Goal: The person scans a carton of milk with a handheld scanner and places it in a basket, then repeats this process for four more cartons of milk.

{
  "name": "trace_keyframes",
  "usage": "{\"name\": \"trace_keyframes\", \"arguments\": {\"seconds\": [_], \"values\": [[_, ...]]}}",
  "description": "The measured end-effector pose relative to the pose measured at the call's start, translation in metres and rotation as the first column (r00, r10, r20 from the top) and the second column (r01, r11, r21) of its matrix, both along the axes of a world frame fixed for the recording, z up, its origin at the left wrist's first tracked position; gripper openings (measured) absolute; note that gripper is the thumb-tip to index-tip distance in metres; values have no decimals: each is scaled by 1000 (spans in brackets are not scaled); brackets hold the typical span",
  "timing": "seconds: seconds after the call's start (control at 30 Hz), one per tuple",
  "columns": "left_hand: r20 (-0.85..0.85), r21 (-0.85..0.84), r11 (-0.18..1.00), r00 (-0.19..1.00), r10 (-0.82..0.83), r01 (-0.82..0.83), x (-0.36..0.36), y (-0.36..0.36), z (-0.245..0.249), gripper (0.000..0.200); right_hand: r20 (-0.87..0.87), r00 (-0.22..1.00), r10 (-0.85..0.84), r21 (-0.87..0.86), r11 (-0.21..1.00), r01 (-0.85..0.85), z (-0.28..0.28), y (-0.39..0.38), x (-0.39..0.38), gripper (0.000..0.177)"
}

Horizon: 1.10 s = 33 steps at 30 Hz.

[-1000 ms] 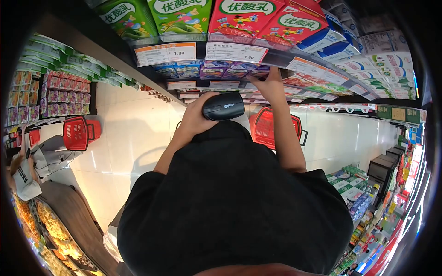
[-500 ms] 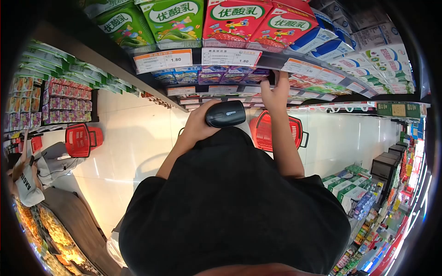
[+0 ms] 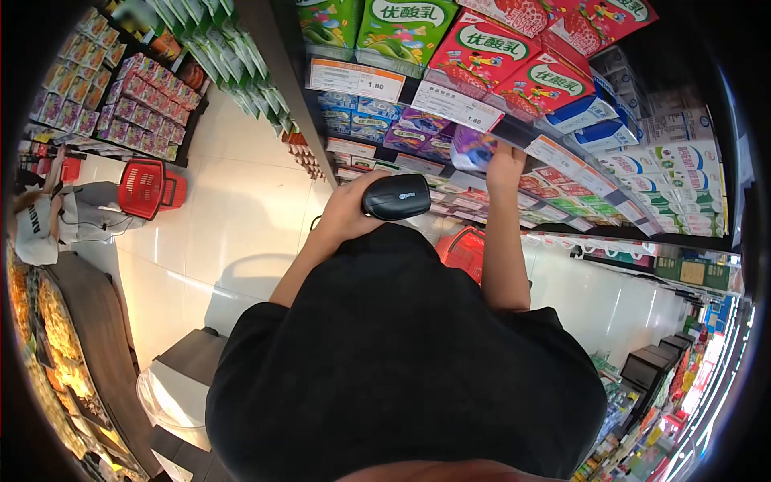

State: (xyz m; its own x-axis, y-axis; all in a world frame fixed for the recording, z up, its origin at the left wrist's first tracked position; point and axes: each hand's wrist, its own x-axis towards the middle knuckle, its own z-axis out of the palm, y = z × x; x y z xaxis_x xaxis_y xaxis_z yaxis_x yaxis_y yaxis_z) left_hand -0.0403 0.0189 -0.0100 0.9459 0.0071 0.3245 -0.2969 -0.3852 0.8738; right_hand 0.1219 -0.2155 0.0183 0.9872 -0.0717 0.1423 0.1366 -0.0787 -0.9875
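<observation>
My left hand (image 3: 353,207) is wrapped round a black handheld device (image 3: 397,197) with a rounded head, held in front of my chest. Further right, my right hand (image 3: 506,167) grips the side of a purple carton (image 3: 472,148) at the front of the second shelf. That carton sticks out past the purple boxes (image 3: 406,136) beside it. Above them runs a price rail with a white label (image 3: 458,106). Red cartons (image 3: 484,50) and green cartons (image 3: 403,30) stand on the top shelf.
A red basket (image 3: 463,253) is on the floor beyond my body. At the left, a person (image 3: 40,225) stands near another red basket (image 3: 151,189). Blue and white cartons (image 3: 585,112) fill the shelf's right part. A dark display stand (image 3: 80,313) is at the lower left.
The view has turned, so the shelves now slant down to the right. My right hand has drawn the purple carton forward out of its row. My left hand still holds the device.
</observation>
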Motion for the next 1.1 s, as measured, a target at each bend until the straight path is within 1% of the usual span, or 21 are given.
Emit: {"name": "trace_keyframes", "arguments": {"seconds": [0.07, 0.1, 0.13, 0.2, 0.23, 0.27, 0.33, 0.37, 0.43, 0.47, 0.53, 0.57, 0.6, 0.67, 0.73, 0.8, 0.83, 0.93, 1.0, 1.03, 1.1], "values": [[-4, 8, 1000, 1000, 2, -2, -5, -1, 3, 64, -136, 990, -39, -94, 995, 26, 29, 0, -17, 34], [-25, 7, 1000, 1000, 4, -4, -8, -2, 4, 64, 69, 997, -37, -14, 999, 38, 27, 4, -18, 34], [-47, 4, 1000, 999, 2, -2, -10, -3, 4, 64, 67, 997, -49, -7, 999, 50, 28, 1, -23, 34], [-86, 11, 1000, 996, -9, 10, -11, -6, -5, 64, -157, 981, 118, 392, 919, -48, 34, -8, -44, 32], [-106, -7, 1000, 994, -26, 26, -11, -7, -7, 65, -280, 935, 217, 483, 874, -58, 22, -23, -50, 37], [-127, -27, 999, 991, -45, 42, -12, -10, -9, 66, -285, 937, 201, 482, 875, -41, 10, -35, -60, 37], [-158, -104, 991, 983, -97, 81, -10, -16, -12, 67, -294, 744, 600, 804, 576, -148, -3, -55, -82, 40], [-182, -174, 980, 975, -131, 100, -7, -18, -12, 69, -290, 752, 591, 803, 578, -145, -14, -61, -92, 40], [-191, -225, 969, 970, -148, 103, -2, -29, -11, 71, -153, 642, 751, 979, 204, -5, -39, -61, -114, 44], [-205, -279, 956, 966, -156, 95, 1, -34, -10, 73, -298, 655, 694, 955, 212, 209, -47, -60, -127, 46], [-224, -197, 975, 964, -144, 100, 5, -44, -4, 75, -417, 555, 720, 891, 203, 406, -51, -65, -141, 53], [-231, -236, 967, 961, -155, 99, 4, -51, -1, 74, -480, 565, 671, 859, 230, 457, -43, -67, -149, 59], [-241, -274, 957, 956, -168, 99, 1, -57, 0, 73, -473, 575, 668, 862, 217, 458, -33, -69, -149, 59], [-193, -246, 961, 966, -173, 123, -7, -66, 0, 74, -426, 636, 644, 904, 334, 267, -26, -73, -158, 65], [-365, -416, 902, 886, -285, 119, -24, -72, 8, 81, -455, 641, 618, 889, 358, 285, -30, -78, -167, 60], [-463, -479, 875, 828, -316, 66, -40, -76, 12, 80, -500, 736, 456, 772, 620, 140, -34, -81, -170, 57], [-463, -572, 819, 805, -371, 49, -48, -75, 10, 78, -507, 732, 455, 774, 614, 154, -37, -81, -173, 57], [-505, -722, 689, 729, -462, -64, -71, -73, 16, 64, -438, 893, 103, 403, 911, 92, -48, -77, -187, 48], [-543, -761, 629, 686, -484, -158, -87, -70, 17, 50, -416, 905, 90, 386, 919, 86, -48, -76, -197, 46], [-582, -735, 648, 676, -451, -200, -94, -71, 17, 36, -413, 910, 42, 360, 925, 121, -45, -73, -202, 44], [-606, -706, 671, 682, -410, -224, -104, -72, 23, 34, -390, 921, -10, 337, 929, 153, -46, -68, -210, 44]]}}
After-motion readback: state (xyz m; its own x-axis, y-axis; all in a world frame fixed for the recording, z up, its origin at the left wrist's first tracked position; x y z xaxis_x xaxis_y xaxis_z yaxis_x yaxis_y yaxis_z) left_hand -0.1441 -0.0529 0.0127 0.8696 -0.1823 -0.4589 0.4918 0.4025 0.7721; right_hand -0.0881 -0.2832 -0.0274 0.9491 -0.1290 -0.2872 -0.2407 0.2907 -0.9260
